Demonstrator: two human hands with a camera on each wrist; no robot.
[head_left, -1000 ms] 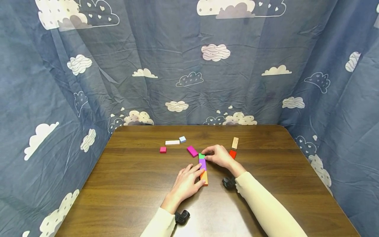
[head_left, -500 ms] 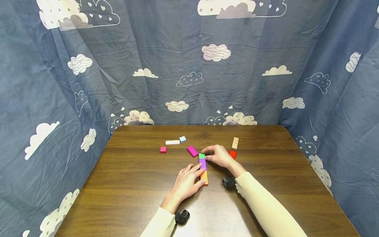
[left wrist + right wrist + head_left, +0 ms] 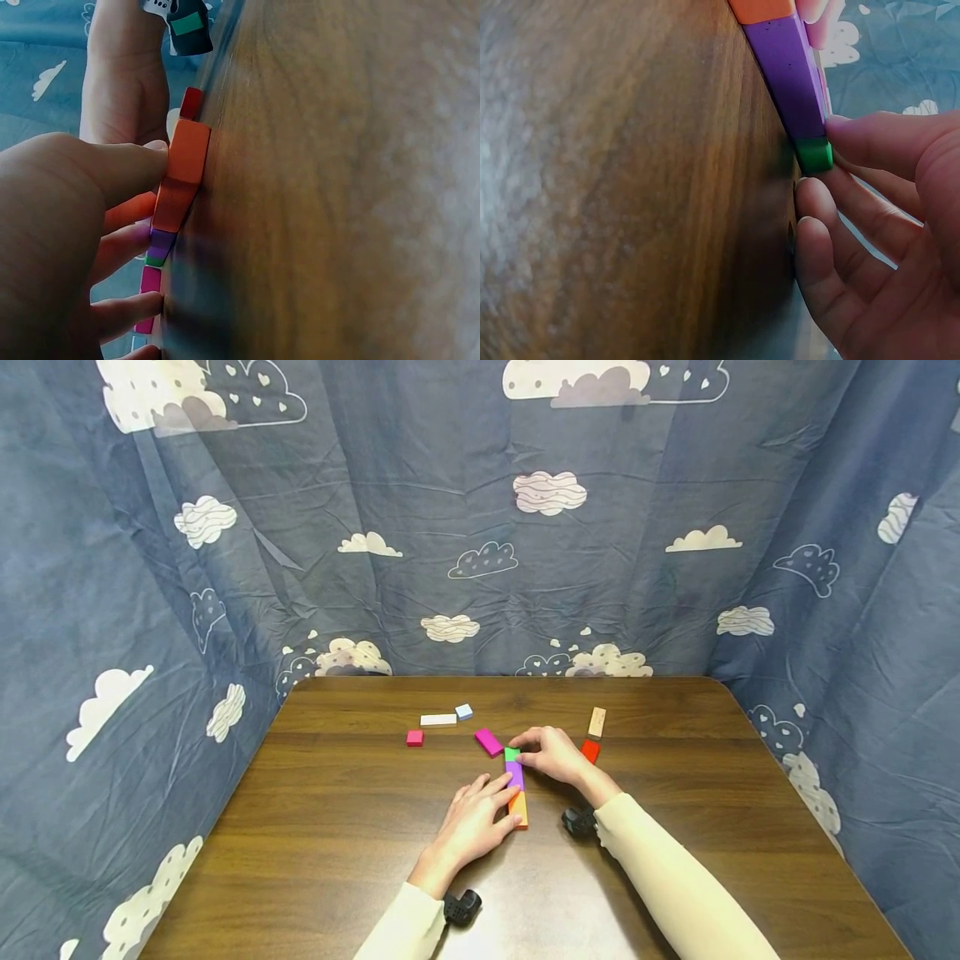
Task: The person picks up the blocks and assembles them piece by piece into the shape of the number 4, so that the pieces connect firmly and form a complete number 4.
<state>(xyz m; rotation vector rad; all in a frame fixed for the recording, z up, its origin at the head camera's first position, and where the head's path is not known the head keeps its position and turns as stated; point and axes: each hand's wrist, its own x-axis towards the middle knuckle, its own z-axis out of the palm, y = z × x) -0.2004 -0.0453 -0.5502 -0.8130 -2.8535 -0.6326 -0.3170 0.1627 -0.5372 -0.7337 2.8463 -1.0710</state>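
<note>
Wood table [image 3: 337, 835] backs onto a cloud curtain [image 3: 412, 510]; mid-frame, a green block [image 3: 512, 753], purple block [image 3: 513, 774] and orange block [image 3: 519, 810] lie in line. Your right hand [image 3: 553, 754] pinches the green block between thumb and forefinger. Your left hand [image 3: 475, 818] lies palm-down, fingers spread, touching purple and orange without clasping. Left of green sits a magenta block [image 3: 490, 743]; your right hand partly hides a red block [image 3: 591, 749] near a tan block [image 3: 597, 722]; upper left, a pink block [image 3: 415, 738], white block [image 3: 438, 720] and blue block [image 3: 464, 712].
</note>
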